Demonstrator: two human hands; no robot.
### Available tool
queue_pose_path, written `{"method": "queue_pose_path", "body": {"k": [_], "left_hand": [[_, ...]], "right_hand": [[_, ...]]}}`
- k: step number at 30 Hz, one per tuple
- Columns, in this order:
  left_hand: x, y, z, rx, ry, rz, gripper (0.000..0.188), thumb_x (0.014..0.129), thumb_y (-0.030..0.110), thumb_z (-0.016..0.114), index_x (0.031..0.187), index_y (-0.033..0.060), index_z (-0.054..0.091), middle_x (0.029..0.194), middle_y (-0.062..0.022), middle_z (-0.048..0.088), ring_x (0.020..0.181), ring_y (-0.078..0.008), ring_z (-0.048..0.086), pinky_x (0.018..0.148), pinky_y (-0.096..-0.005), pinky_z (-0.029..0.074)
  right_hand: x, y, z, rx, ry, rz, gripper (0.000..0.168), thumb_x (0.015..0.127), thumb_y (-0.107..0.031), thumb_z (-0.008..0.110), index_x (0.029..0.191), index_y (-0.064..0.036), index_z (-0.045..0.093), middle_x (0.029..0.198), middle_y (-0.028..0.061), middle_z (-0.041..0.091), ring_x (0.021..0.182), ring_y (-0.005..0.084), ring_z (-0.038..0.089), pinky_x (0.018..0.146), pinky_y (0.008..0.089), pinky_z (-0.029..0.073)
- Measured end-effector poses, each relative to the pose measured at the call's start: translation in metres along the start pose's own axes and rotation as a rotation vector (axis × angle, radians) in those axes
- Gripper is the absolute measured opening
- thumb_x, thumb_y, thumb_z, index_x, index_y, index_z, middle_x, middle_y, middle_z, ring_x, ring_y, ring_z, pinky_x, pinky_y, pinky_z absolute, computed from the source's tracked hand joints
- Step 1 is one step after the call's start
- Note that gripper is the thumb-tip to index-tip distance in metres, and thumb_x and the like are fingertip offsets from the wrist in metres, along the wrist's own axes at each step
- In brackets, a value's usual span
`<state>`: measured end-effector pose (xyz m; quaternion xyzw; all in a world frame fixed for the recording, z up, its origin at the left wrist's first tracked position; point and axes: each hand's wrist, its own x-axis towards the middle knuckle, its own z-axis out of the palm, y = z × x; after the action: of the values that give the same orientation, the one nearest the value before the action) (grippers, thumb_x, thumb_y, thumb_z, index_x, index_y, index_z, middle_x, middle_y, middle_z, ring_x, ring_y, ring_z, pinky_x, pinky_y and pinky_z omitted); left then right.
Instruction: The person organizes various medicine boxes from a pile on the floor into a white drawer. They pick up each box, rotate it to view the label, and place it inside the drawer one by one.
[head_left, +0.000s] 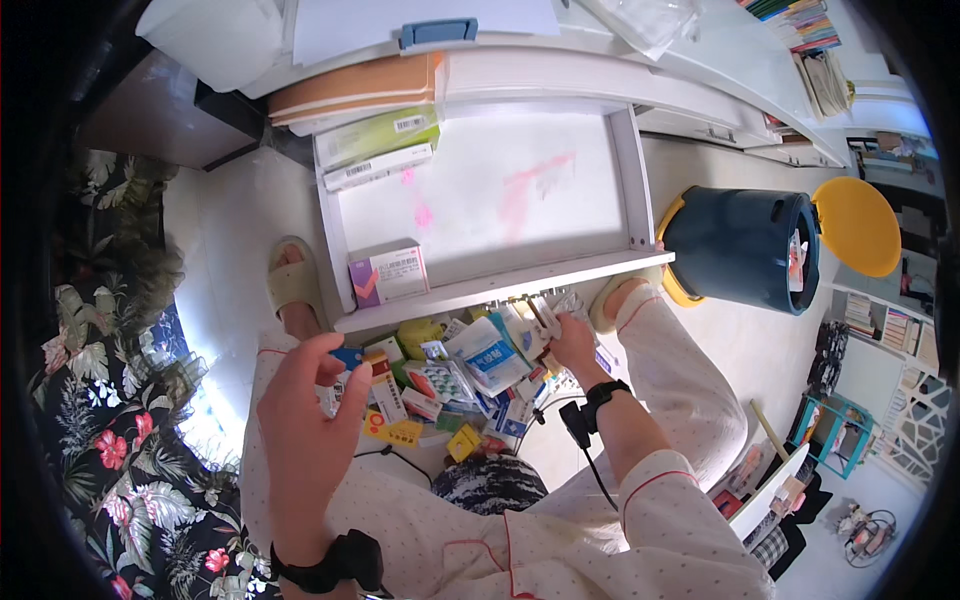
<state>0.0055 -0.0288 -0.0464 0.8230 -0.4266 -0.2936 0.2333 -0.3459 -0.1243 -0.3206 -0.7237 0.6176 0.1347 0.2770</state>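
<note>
Medicine packages lie in a heap between my legs, below the front of a pulled-out white drawer (480, 289). My left hand (315, 420) is raised over the heap's left side, fingers curled around a small dark blue item (347, 357); whether it grips that item I cannot tell. My right hand (576, 345) reaches into the heap's right side and holds a small white box (546, 319). Between the hands lie a blue and white packet (489, 358), a blister pack of green pills (444, 381) and a yellow box (463, 442). A purple and white medicine box (388, 276) stands in the drawer's near left corner.
A green box (379, 139) and a white box (379, 166) sit at the drawer's far left. Right of the drawer is a dark blue bin (735, 247) with its yellow lid (856, 226) open. Floral fabric (127, 420) hangs at left. Black cables run near my wrists.
</note>
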Motion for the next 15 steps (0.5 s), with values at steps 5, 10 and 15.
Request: {"method": "queue_pose_path", "body": {"k": [5, 10, 15], "left_hand": [[0.000, -0.005, 0.003, 0.037, 0.017, 0.035, 0.032, 0.080, 0.015, 0.070, 0.109, 0.0081, 0.058, 0.084, -0.0049, 0.062, 0.075, -0.0149, 0.060, 0.058, -0.0264, 0.043], [0.004, 0.006, -0.007, 0.035, 0.013, 0.086, 0.029, 0.081, 0.014, 0.068, 0.107, 0.0071, 0.059, 0.081, -0.0054, 0.063, 0.072, -0.0144, 0.060, 0.057, -0.0261, 0.043], [0.000, 0.009, -0.004, -0.159, 0.013, 0.134, 0.027, 0.082, 0.016, 0.068, 0.104, 0.0035, 0.058, 0.079, -0.0102, 0.062, 0.069, -0.0200, 0.062, 0.057, -0.0299, 0.048]], "right_hand": [[-0.001, -0.011, -0.001, 0.054, 0.051, 0.077, 0.035, 0.073, -0.016, 0.061, 0.107, -0.005, 0.060, 0.096, 0.0214, 0.064, 0.093, 0.0386, 0.060, 0.081, 0.0464, 0.048], [-0.022, 0.007, -0.023, 0.206, 0.035, 0.091, 0.039, 0.075, -0.016, 0.060, 0.111, -0.001, 0.059, 0.097, 0.0227, 0.064, 0.090, 0.0359, 0.063, 0.080, 0.0414, 0.050], [-0.060, 0.006, -0.101, 0.609, -0.205, 0.231, 0.040, 0.083, -0.015, 0.060, 0.119, 0.000, 0.056, 0.094, 0.0177, 0.066, 0.080, 0.0244, 0.066, 0.072, 0.0346, 0.053]]}}
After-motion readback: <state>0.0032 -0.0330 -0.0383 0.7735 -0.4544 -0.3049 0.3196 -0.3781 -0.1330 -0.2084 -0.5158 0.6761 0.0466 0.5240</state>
